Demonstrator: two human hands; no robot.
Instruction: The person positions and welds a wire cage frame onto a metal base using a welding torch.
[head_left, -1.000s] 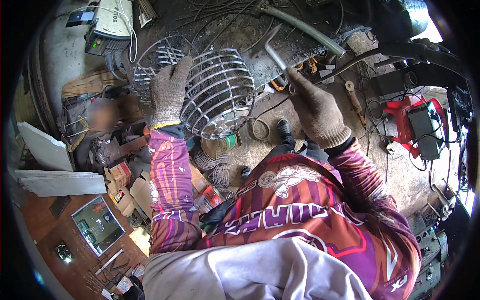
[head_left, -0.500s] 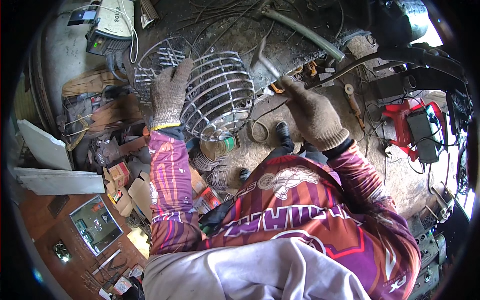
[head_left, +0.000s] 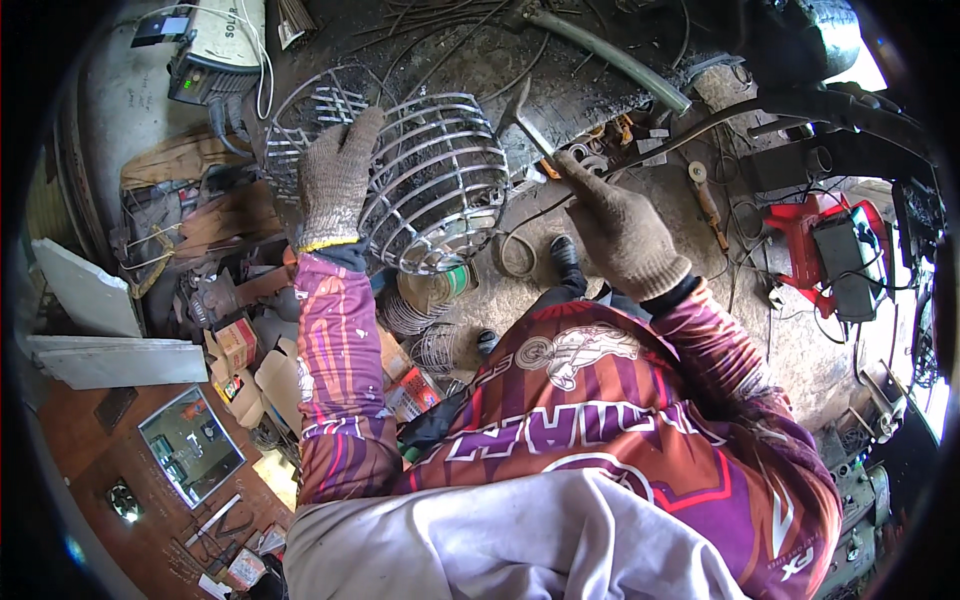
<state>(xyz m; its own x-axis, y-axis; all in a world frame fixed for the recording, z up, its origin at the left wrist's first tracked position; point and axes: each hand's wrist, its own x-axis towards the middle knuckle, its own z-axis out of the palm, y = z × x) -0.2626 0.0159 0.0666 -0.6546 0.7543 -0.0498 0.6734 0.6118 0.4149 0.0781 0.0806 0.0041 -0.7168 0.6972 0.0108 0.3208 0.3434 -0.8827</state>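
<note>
Head view: my gloved left hand (head_left: 335, 185), its cuff edged in yellow, is closed on the cage (head_left: 462, 150), left of centre in the upper half of the frame. The back of the hand faces up. One finger lies nearly straight over the bars, toward the top of the frame, and the rest bend down; their tips are hidden, so I cannot tell how far they wrap round. I hold the cage between its smaller, flatter part on the left and its large, rounded part on the right.

My gloved right hand (head_left: 630, 235), right of centre, is clamped on the tool (head_left: 537, 137), fingers drawn together round its lower end, one pointing forward along the shaft. The thin, bent shaft slants up and left out of my fist, its far end just right of the cage, with a gap showing between them.

The dark bench (head_left: 570, 95) spreads behind across the top, a pipe (head_left: 610, 60) slanting over it. A spool (head_left: 445, 285) sits below the cage, and a red stand (head_left: 795, 255) is at the right of the frame.
</note>
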